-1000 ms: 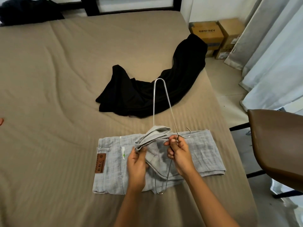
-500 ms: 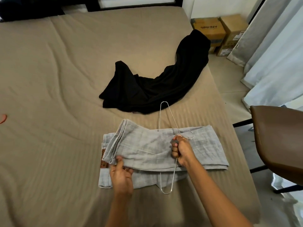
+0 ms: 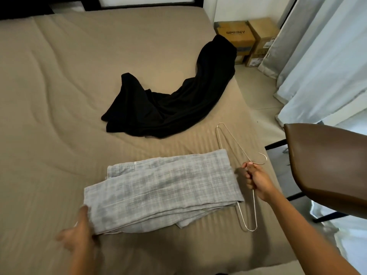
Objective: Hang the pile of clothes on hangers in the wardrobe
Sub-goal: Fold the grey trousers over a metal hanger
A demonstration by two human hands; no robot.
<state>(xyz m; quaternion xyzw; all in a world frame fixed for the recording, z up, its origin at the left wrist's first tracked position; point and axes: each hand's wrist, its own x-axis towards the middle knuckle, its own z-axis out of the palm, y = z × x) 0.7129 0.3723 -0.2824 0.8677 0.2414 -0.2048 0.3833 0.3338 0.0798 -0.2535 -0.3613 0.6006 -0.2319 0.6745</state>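
Folded pale-grey woven trousers [image 3: 162, 187] lie on the near side of the tan bed [image 3: 59, 96], right end draped over a wire hanger [image 3: 254, 205]. My right hand [image 3: 256, 181] grips its neck. My blurred left hand [image 3: 77, 233] touches the trousers' near-left end; I can't tell its grip.

Observed: left hand [image 3: 79, 233] and left forearm [image 3: 83, 262] bare and unsleeved, outline blurred; right hand [image 3: 258, 181] and right forearm [image 3: 301, 225] likewise bare, slender, sharply rendered, short fingernails discernible.
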